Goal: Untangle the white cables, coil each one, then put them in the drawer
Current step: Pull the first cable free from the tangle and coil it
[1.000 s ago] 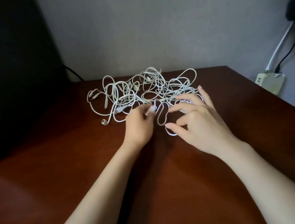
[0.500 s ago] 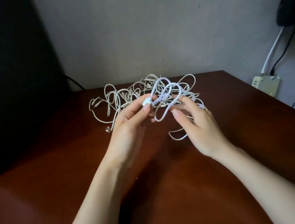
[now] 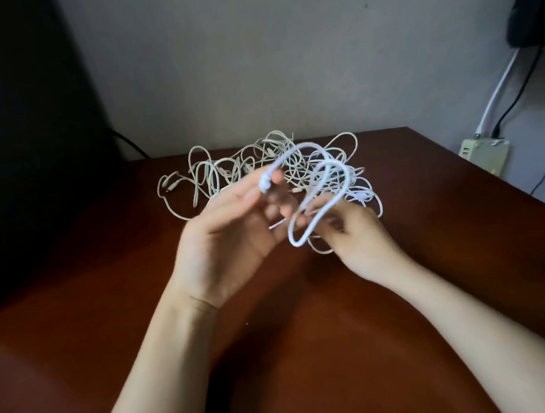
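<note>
The left hand (image 3: 234,232) pinches one white cable's plug end (image 3: 264,184) while the right hand (image 3: 357,235) grips its loop (image 3: 295,241). Both are held above the wooden table (image 3: 447,224), apparently to trace it free of the tangle of white cables (image 3: 215,175) lying just beyond. No drawer shows.

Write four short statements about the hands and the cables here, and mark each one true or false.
1. The left hand pinches the plug end of a white cable. True.
2. The right hand lies flat on the table, holding nothing. False: it holds a loop of that lifted cable.
3. A tangle of white cables lies on the table beyond the hands. True.
4. The power strip is on the left. False: it is on the right, past the table's edge.
</note>
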{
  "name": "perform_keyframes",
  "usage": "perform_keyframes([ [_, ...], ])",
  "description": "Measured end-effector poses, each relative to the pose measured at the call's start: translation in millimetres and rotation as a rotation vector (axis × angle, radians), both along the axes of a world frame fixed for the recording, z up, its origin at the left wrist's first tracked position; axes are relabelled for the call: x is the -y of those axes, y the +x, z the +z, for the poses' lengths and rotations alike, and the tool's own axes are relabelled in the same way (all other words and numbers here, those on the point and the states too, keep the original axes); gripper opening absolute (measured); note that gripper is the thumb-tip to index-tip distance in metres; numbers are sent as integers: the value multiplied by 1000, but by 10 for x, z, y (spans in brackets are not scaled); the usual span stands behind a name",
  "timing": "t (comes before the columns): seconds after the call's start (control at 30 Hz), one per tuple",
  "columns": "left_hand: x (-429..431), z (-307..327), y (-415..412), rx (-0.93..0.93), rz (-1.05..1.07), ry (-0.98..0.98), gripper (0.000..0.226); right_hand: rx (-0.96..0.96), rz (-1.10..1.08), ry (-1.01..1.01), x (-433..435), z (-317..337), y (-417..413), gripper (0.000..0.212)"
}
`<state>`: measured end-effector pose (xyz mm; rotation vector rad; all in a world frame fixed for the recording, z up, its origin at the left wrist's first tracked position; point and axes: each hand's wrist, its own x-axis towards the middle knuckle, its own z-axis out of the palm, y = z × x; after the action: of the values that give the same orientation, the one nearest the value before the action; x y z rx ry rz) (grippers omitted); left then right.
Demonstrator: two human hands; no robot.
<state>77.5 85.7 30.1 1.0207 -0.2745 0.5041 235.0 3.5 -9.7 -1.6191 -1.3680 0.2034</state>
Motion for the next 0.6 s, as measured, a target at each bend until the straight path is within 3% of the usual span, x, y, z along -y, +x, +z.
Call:
perform_keyframes([
  [0.13,-119,-10,-91,63,60,-146,14,-55,-154,64,2,20,114,14],
  [0.3,-236,-42,-158,29,242,-246,18,-196,-189,228,39,132,166,28],
  [0.37,-237,-31,-162,-29,304,-258,11,-334,-161,297,61,208,139,27],
  [0.47,-211,-46,-93,-243,502,-98,11,-549,-129,375,120,326,117,23],
  [0.6,-36,-87,85,-513,688,112,29,-645,-126,407,170,401,161,18],
])
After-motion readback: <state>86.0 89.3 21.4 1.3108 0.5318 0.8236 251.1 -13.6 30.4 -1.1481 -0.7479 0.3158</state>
